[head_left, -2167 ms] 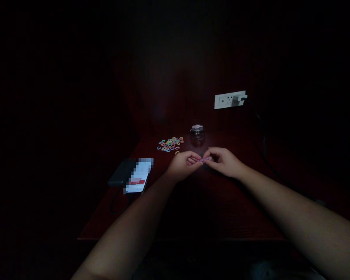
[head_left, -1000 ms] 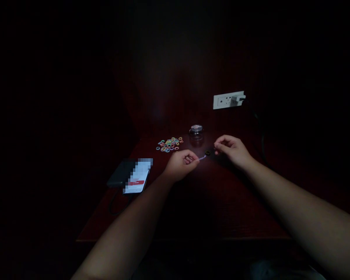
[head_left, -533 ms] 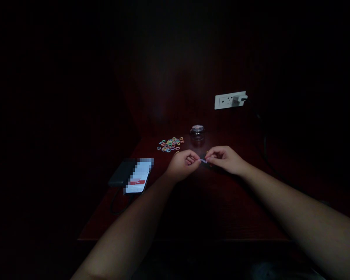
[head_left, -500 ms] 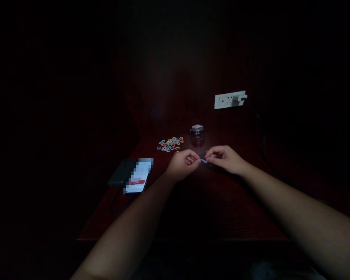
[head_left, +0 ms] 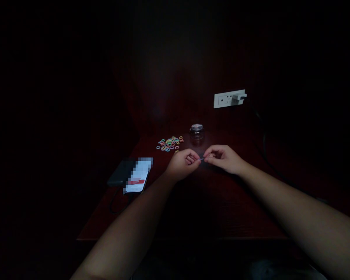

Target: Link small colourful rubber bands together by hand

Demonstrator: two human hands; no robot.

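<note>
Between the fingertips of both hands a small purple hair tie is stretched into a short, thin line. My left hand pinches its left end, thumb against forefinger. The right end sits in the pinch of my right hand, whose fingertips are close to the left ones. Just beyond the left hand, a loose pile of multicoloured hair ties lies on the dark red table. A small clear jar with a lid stands behind the hands.
To the left lie a phone with a lit screen and a dark flat box-like device, with a cable by them. On the back wall is a white socket with a plug in it; a dark cord runs down at right.
My right fingertips have come slightly closer to the left ones, and less of the purple hair tie shows between them. My left hand stays almost still.
</note>
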